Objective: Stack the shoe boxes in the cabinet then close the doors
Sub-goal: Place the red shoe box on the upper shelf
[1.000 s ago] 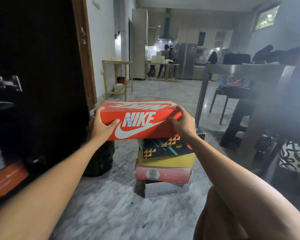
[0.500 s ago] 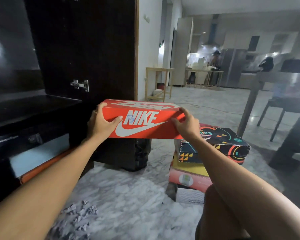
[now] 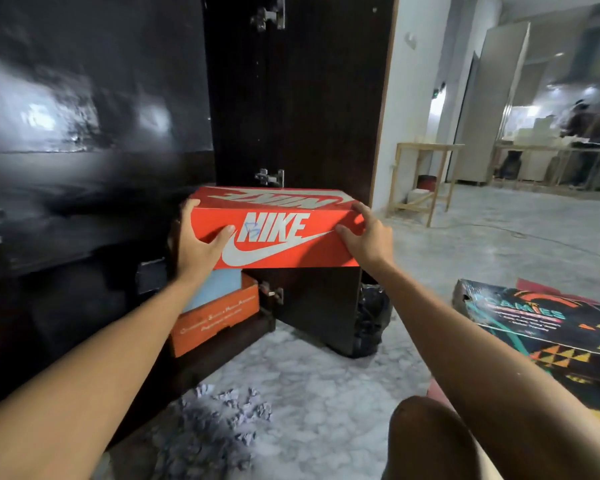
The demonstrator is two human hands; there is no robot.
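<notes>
I hold an orange Nike shoe box (image 3: 278,233) level in the air, in front of the dark cabinet (image 3: 84,209). My left hand (image 3: 198,244) grips its left end and my right hand (image 3: 364,237) grips its right end. Below the box, an orange shoe box (image 3: 215,317) with a pale blue top sits on the cabinet's bottom shelf. The cabinet's right door (image 3: 312,109) stands open behind the Nike box. A black patterned shoe box (image 3: 548,327) tops the pile at the right edge.
A black plastic bag (image 3: 371,320) lies on the marble floor at the foot of the open door. Grey crumpled bits (image 3: 222,420) lie on the floor near me. My knee (image 3: 426,441) is at the bottom. A wooden table (image 3: 423,174) and people stand far back right.
Both hands carried the Nike box off the pile and leftward to the open cabinet. My view swung left, so the pile now sits at the right edge.
</notes>
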